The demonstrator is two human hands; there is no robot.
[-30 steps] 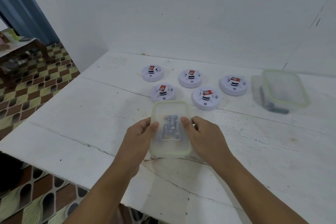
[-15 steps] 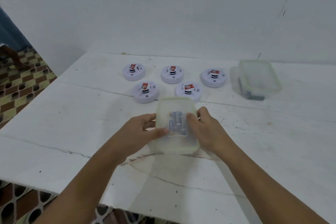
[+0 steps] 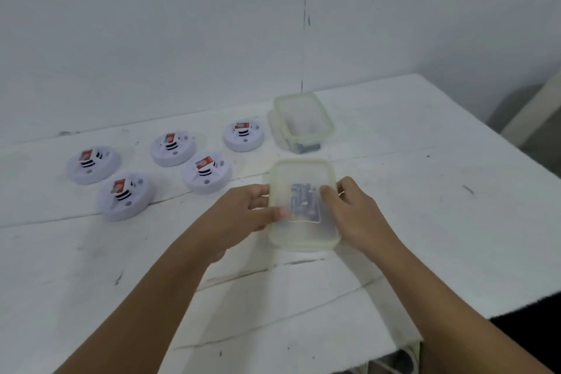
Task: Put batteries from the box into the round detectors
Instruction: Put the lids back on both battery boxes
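A clear plastic box point(image 3: 303, 237) with a pale green rim and lid sits on the white table point(image 3: 425, 222) in front of me, with several batteries point(image 3: 304, 203) showing through the lid. My left hand point(image 3: 243, 215) holds the box's left side, thumb on the lid. My right hand point(image 3: 352, 209) holds its right side, thumb on the lid. Several white round detectors lie to the left in two rows, each with a red-labelled open slot, among them one point(image 3: 205, 171) nearest the box and one point(image 3: 124, 195) at the front left.
A second clear box point(image 3: 303, 118) stands behind the first, near the wall, with dark things in its bottom. The table's right edge and near corner drop off to a dark floor. A white wall rises just behind the table.
The view has swung right, so detectors and boxes now appear further left and the table's right edge shows. Both hands keep hold of the lidded box in about the same place.
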